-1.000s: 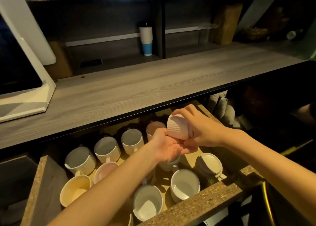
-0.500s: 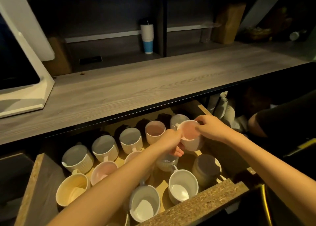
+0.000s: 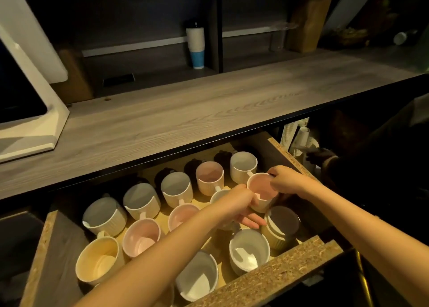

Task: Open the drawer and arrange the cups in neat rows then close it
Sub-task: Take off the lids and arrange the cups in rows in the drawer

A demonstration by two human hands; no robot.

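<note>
The drawer point(image 3: 262, 281) stands pulled out below the counter, with several ribbed mugs standing in it. A back row runs from a white mug point(image 3: 104, 216) on the left to a white mug point(image 3: 243, 166) on the right. Both hands hold one pink-lined mug point(image 3: 261, 187), upright, at the drawer's right side. My right hand point(image 3: 286, 181) pinches its far rim. My left hand point(image 3: 239, 204) grips its near side, fingers curled under. A mug point(image 3: 282, 225) lies upside down just in front of it, dark base up.
A grey wood counter point(image 3: 185, 111) overhangs the drawer's back. On it sit a white appliance point(image 3: 30, 111) at left and a white-and-blue tumbler point(image 3: 196, 47) on the rear shelf. Stacked paper cups point(image 3: 299, 137) and another person's dark sleeve point(image 3: 371, 163) are to the right.
The mug was held bottom-up above the drawer; it has since been turned upright and lowered to the right side of the drawer, near the back row. Both hands stay on it.
</note>
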